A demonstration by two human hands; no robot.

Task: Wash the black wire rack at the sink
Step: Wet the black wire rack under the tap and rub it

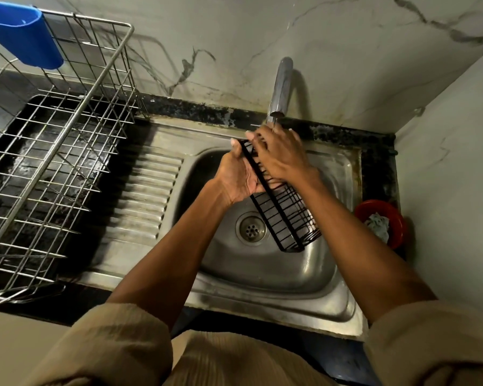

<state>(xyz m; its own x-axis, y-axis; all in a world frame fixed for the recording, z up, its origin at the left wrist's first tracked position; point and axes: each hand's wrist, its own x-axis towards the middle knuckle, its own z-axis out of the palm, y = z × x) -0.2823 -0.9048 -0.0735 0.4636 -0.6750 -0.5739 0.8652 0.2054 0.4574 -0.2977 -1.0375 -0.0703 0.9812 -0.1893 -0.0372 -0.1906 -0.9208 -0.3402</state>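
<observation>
Head view: the rack, a long black wire basket, hangs tilted over the sink bowl, running from about 11 o'clock under the tap down to about 5 o'clock, its lower end above the bowl just right of the drain. The left hand holds the rack's upper part from the 9 o'clock side, palm against the frame, fingers curled round the top rail. The right hand lies over the same upper end from the 3 o'clock side, fingers bent down across the wires near the rack's top corner, gripping or rubbing it; which of the two cannot be told. The two hands sit close together, with the rack between them. The tap's mouth is right above the right hand, at 12 o'clock of it; a thin stream seems to fall there, though it is faint.

At 9 o'clock of the sink bowl lies the ribbed drainboard, and beyond it, further toward 9 o'clock, a steel wire dish rack stands on the dark counter. A blue cup hangs on its far rim at 10 o'clock. At 3 o'clock of the bowl, in the corner by the wall, sits a red bowl with a pale cloth in it. Beige sleeves are pushed up on both forearms.
</observation>
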